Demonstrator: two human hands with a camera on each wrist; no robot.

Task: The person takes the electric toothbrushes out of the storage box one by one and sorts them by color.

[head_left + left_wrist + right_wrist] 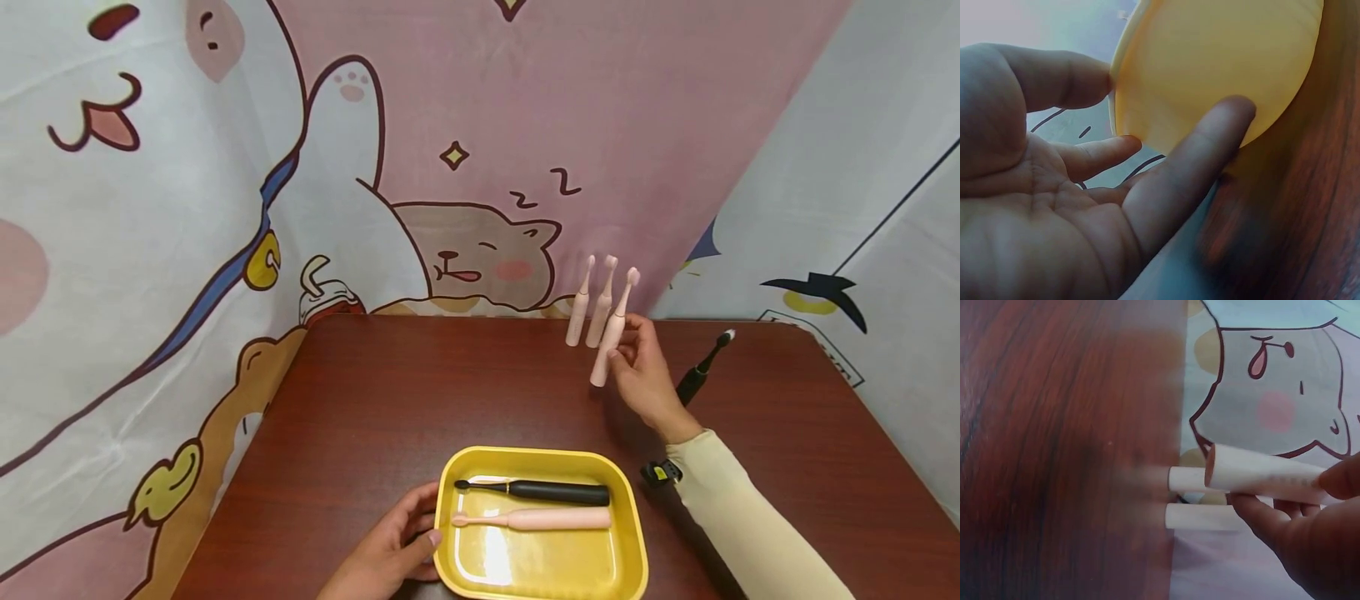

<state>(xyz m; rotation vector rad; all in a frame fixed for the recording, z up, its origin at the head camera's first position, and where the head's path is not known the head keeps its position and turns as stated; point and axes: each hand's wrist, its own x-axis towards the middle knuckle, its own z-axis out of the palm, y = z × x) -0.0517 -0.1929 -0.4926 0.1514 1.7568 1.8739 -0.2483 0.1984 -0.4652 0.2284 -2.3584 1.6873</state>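
Note:
My right hand (645, 379) grips a pale pink electric toothbrush (610, 342) by its handle, brush head up and slightly tilted. In the right wrist view its base is clear of the tabletop. Just behind it, two similar pink toothbrushes (577, 318) stand upright near the table's back edge. My left hand (393, 542) touches the left side of a yellow tray (637, 533), thumb at the rim and fingers against the outer wall. Inside the tray lie a black electric toothbrush (558, 492) and a pink one (558, 520), side by side with heads to the left.
Another black toothbrush (693, 382) stands upright to the right of my right hand, its lower part hidden. All this is on a dark red-brown wooden table (375, 392). A cartoon-printed cloth (480, 100) hangs directly behind the table and along its left side.

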